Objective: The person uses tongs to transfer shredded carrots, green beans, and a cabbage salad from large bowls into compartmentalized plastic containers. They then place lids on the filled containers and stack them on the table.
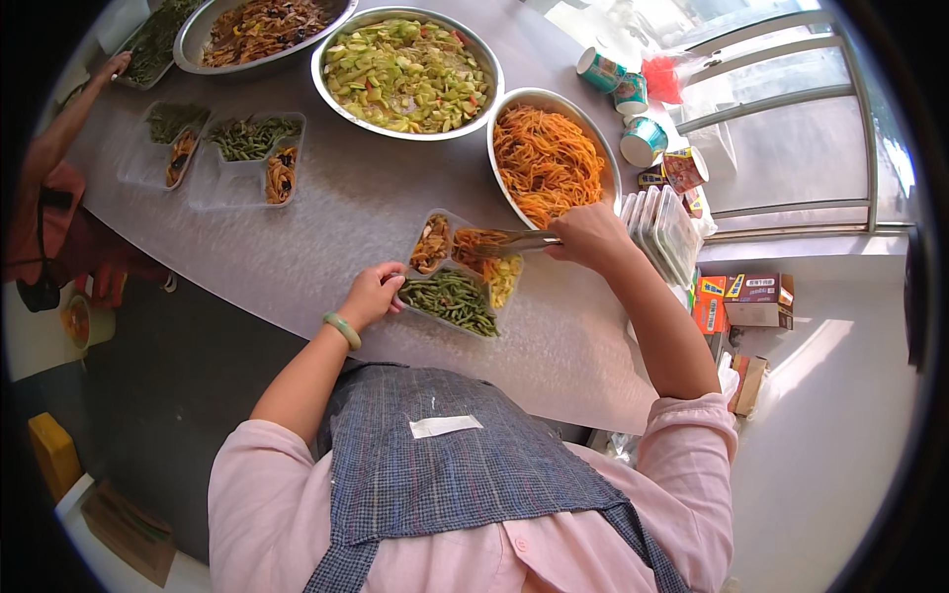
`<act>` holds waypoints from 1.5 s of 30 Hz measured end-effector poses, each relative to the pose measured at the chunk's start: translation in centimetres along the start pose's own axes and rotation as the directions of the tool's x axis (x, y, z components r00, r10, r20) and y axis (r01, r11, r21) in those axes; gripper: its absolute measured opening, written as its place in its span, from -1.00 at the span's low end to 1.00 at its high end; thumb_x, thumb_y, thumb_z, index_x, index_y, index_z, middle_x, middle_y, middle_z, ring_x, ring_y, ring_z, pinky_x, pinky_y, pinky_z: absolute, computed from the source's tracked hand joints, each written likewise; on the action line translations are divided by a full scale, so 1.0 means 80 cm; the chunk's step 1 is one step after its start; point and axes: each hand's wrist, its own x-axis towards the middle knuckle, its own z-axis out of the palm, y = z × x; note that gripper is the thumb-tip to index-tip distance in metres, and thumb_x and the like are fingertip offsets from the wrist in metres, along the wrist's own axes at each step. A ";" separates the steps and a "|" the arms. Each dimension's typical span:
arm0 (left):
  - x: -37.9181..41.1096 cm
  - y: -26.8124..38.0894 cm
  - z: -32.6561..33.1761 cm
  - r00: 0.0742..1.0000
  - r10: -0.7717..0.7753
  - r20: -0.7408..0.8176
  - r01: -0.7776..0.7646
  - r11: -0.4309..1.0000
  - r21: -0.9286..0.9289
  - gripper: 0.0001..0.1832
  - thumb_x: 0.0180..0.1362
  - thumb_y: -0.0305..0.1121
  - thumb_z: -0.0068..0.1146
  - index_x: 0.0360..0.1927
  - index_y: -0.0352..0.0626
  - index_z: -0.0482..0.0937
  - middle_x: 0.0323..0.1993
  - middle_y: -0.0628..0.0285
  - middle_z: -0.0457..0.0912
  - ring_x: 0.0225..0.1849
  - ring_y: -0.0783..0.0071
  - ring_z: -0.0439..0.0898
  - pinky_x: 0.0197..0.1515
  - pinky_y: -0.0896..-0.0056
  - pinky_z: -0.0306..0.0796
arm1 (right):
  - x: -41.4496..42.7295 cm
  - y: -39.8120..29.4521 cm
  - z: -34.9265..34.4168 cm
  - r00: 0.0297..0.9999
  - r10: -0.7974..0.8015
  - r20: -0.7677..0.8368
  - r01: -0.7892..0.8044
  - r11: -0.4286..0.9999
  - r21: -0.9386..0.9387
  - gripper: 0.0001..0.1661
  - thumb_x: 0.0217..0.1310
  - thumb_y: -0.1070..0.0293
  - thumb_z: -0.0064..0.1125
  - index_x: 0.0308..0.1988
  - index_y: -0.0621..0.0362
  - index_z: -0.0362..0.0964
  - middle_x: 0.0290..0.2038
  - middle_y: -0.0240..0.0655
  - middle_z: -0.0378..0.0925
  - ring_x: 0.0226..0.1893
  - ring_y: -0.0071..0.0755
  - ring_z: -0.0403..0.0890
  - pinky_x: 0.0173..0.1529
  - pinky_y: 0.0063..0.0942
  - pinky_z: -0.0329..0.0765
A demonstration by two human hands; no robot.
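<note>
My right hand (588, 236) grips metal serving tongs (519, 242), their far end over shredded carrot (468, 239) in one compartment of a clear plastic meal tray (445, 331). The tray's other compartments hold green beans (454, 300), a brown stir-fry with dark pieces (431, 244) and a yellow food (503, 278). With its fingers curled on the tray's left edge, my left hand (377, 295) wears a pale green bangle at the wrist. Beyond the tongs stands a metal basin of shredded carrot (549, 159).
Basins of sliced green vegetable (404, 78) and brown stir-fry (259, 30) stand farther back. Two part-filled trays (248, 159) lie left. Stacked clear containers (662, 230), paper cups (643, 141) and cartons (760, 296) are at right. Another person's hand (117, 65) touches a tray at far left.
</note>
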 end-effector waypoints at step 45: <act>-0.001 -0.002 0.003 0.999 0.019 -0.028 -0.019 1.000 -0.014 -0.67 0.27 -0.41 -0.05 0.05 -0.36 0.45 -0.34 0.20 0.57 -0.55 0.53 0.59 -0.53 0.55 0.52 | -0.064 0.003 0.087 0.962 0.211 -0.175 -0.141 0.928 0.344 -0.67 0.11 0.01 0.15 -0.40 0.05 0.49 -0.58 -0.25 0.54 -0.47 -0.12 0.60 -0.38 -0.18 0.49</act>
